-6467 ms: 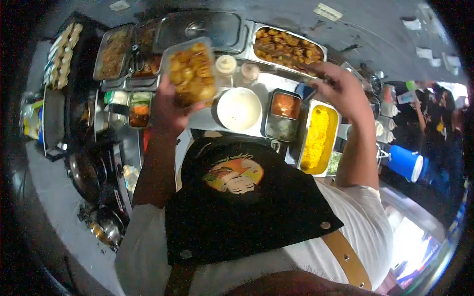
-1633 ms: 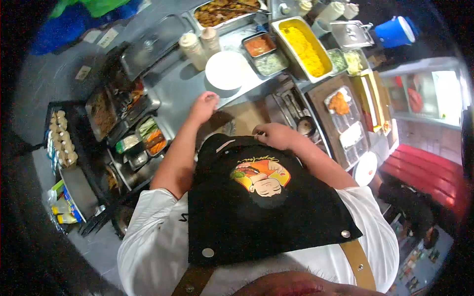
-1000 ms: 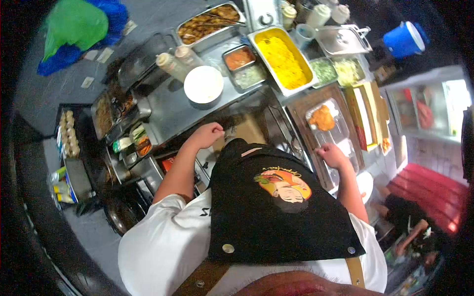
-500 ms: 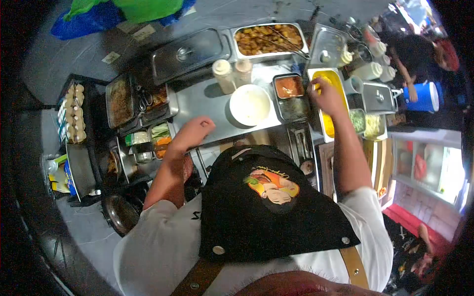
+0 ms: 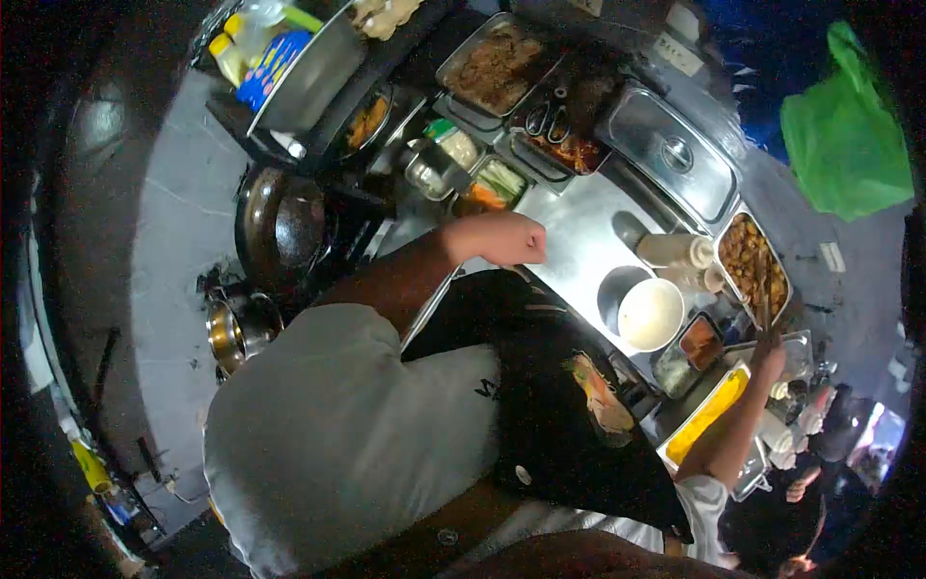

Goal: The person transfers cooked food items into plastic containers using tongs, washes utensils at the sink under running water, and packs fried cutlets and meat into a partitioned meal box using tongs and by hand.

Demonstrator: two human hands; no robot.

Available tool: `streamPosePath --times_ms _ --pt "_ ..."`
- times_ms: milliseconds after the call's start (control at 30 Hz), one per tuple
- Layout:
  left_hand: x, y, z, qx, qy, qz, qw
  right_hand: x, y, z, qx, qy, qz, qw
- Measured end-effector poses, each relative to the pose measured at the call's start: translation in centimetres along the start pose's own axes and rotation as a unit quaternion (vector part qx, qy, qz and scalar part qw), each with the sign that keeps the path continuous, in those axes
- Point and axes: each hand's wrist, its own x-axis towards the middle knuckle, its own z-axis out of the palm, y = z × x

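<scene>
Head view: left hand (image 5: 503, 239) curled into a fist by the counter (image 5: 574, 232) edge. Right hand (image 5: 769, 355) at the handle end of tongs (image 5: 768, 289); can't tell if gripping. Tongs over food pan (image 5: 734, 282); bottle (image 5: 675, 251) and bowl (image 5: 651, 317) nearby.

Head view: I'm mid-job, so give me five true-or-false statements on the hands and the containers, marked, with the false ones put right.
1. The right hand is at the near end of the tongs. True.
2. The left hand is holding the white bowl. False: the left hand is curled, apart from the white bowl.
3. The tongs reach over the browned food pieces. True.
4. A lid covers the yellow food. False: the yellow food shows uncovered.
5. The white bowl stands upright. True.
</scene>
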Motion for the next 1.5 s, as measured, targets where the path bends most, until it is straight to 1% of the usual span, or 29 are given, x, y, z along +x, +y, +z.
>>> streamPosePath --times_ms 33,67,133,167,200,233,267,300,333,400,433,500,600,633,667,700,733,800,833,867,1033,1133,1267,1333,1367,1400,1433,1467,1500 --pt "-0.5 -1.0 0.8 0.004 0.005 -0.003 1.000 -0.1 0.2 -0.6 0.022 0.007 -0.010 1.000" --pt "-0.9 -2.4 1.9 0.022 0.011 0.014 1.000 -1.8 -3.2 -3.4 0.069 -0.001 0.088 0.994" --pt "-2.0 -5.2 4.1 0.060 0.033 0.045 0.997 -4.2 -3.1 -5.4 0.119 -0.013 0.069 0.990" --pt "-3.2 -5.9 5.2 0.069 0.024 0.027 0.997 -6.0 -5.0 -7.3 0.075 0.007 0.122 0.990" --pt "-4.9 -6.5 6.8 0.076 0.016 0.006 0.997 -7.7 -5.1 -8.9 0.151 -0.024 0.149 0.977" --pt "-6.9 -7.0 8.4 0.082 0.011 -0.017 0.996 -8.3 1.0 -7.6 0.239 -0.067 0.133 0.960" --pt "-9.4 -7.4 10.6 0.064 0.015 -0.025 0.997 -11.6 -1.3 -10.2 0.312 -0.024 0.080 0.946" --pt "-11.3 -11.3 15.5 0.026 0.112 0.019 0.993 -13.7 -2.5 -12.2 0.488 -0.009 0.187 0.853" --pt "-12.5 -15.0 20.0 0.002 0.113 0.009 0.994 -14.7 1.0 -13.9 0.329 -0.009 0.000 0.944" --pt "-16.3 -20.2 29.2 -0.037 0.111 -0.040 0.992 -14.6 4.8 -15.5 0.238 -0.049 -0.088 0.966" --pt "-19.3 -21.9 33.9 -0.050 0.108 -0.102 0.988 -15.9 3.4 -17.7 0.312 -0.103 0.016 0.944" --pt "-25.3 -25.0 44.0 -0.068 0.108 -0.222 0.967 -16.3 -0.4 -19.0 0.347 -0.131 -0.062 0.927" --pt "-37.1 -26.8 58.3 -0.097 0.126 -0.403 0.901 -14.7 -4.5 -16.5 0.108 -0.137 -0.411 0.895" --pt "-40.8 -27.4 62.8 -0.123 0.152 -0.438 0.877 -16.1 -6.6 -13.6 0.265 -0.245 -0.207 0.909" --pt "-44.6 -30.2 70.1 -0.304 0.201 -0.405 0.838 -16.8 -8.5 -10.6 0.161 -0.149 -0.423 0.879" --pt "-48.4 -31.5 75.8 -0.473 0.242 -0.369 0.762 -19.3 -11.9 -10.7 0.158 -0.171 -0.425 0.875" --pt "-48.4 -32.2 77.2 -0.422 0.250 -0.399 0.775 -21.4 -14.7 -10.3 0.154 -0.193 -0.426 0.871" --pt "-49.2 -33.5 78.7 -0.347 0.256 -0.440 0.788 -27.5 -20.6 -9.5 0.301 -0.418 -0.176 0.839" --pt "-50.4 -32.8 78.2 -0.329 0.269 -0.430 0.797 -28.4 -20.2 -5.4 0.347 -0.502 -0.134 0.781" --pt "-51.4 -32.2 77.6 -0.318 0.291 -0.416 0.800 -31.5 -21.8 -4.2 0.326 -0.522 -0.128 0.778" --pt "-58.3 -30.4 75.2 -0.290 0.425 -0.303 0.802 -45.8 -33.5 0.1 0.199 -0.563 -0.242 0.765" --pt "-66.0 -30.3 79.1 -0.291 0.500 -0.269 0.770 -56.1 -45.8 2.9 0.123 -0.567 -0.343 0.739" --pt "-81.9 -29.9 96.6 -0.366 0.597 -0.357 0.618 -74.3 -66.0 6.1 0.030 -0.552 -0.522 0.649" --pt "-90.6 -28.9 107.8 -0.309 0.605 -0.473 0.561 -84.2 -74.1 6.8 -0.029 -0.495 -0.670 0.552" --pt "-95.1 -29.1 113.8 -0.087 0.526 -0.563 0.631 -89.0 -77.9 7.5 -0.052 -0.438 -0.756 0.483" --pt "-98.8 -27.1 118.5 -0.287 0.620 -0.552 0.478 -93.2 -81.4 8.4 -0.068 -0.322 -0.877 0.350" --pt "-102.9 -24.3 122.7 -0.420 0.719 -0.493 0.253 -98.3 -84.6 9.2 -0.057 -0.195 -0.955 0.217" --pt "-105.8 -21.4 126.0 -0.455 0.778 -0.421 0.105 -103.6 -87.5 10.1 -0.021 -0.090 -0.990 0.106" --pt "-108.0 -18.4 128.5 -0.469 0.815 -0.337 -0.048 -109.3 -89.9 10.7 -0.002 -0.039 -0.998 0.045"
